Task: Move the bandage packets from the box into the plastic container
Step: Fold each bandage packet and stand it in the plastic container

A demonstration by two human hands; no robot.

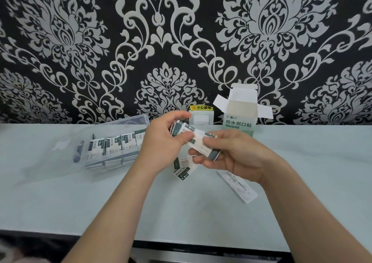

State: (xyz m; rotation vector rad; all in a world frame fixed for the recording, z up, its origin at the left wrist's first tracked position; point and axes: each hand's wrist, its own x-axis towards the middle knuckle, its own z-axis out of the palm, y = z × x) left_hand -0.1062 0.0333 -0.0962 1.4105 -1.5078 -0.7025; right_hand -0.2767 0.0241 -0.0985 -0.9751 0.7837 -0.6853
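Head view: small white-and-dark-green paper bandage packets [188,134] are bunched mid-air between both hands, over the pale table [181,212]. Grip: left hand [163,142] pinches a fanned stack, thumb on top; right hand [237,154] pinches one packet's end, probably squaring the bunch so it drops in flat. Stored packets [114,144] stand in neat rows in the clear plastic container [128,120], just beside the left wrist. One loose packet [182,170] lies below the hands. Behind them the white-and-green cardboard box [240,113] stands upright, flaps open. A white leaflet [239,186] lies under the right wrist.
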